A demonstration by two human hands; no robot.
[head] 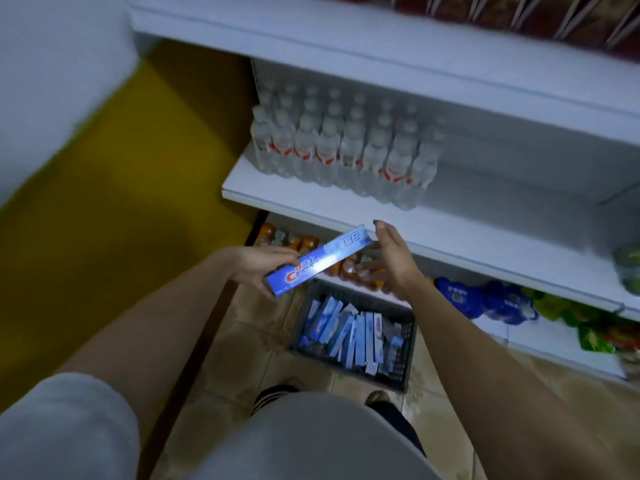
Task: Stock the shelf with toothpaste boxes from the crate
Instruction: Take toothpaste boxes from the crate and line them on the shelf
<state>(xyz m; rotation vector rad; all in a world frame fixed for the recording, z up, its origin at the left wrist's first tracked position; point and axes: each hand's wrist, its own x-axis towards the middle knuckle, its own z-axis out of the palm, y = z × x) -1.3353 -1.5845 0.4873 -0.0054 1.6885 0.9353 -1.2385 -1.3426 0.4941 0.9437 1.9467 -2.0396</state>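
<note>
Bottles on the left of the shelf. Crate on the floor below, full of boxes. One box above the crate, between left hand and right hand.

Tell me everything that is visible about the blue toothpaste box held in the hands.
The long blue cardboard toothpaste box is slim and rectangular, with a red and white logo near its lower-left end and white characters near its upper-right end. It looks closed and undamaged. It lies tilted, rising to the right, above the dark plastic crate and in front of the white shelf. The left hand grips its lower end; the right hand touches its upper end with straight fingers.
</note>
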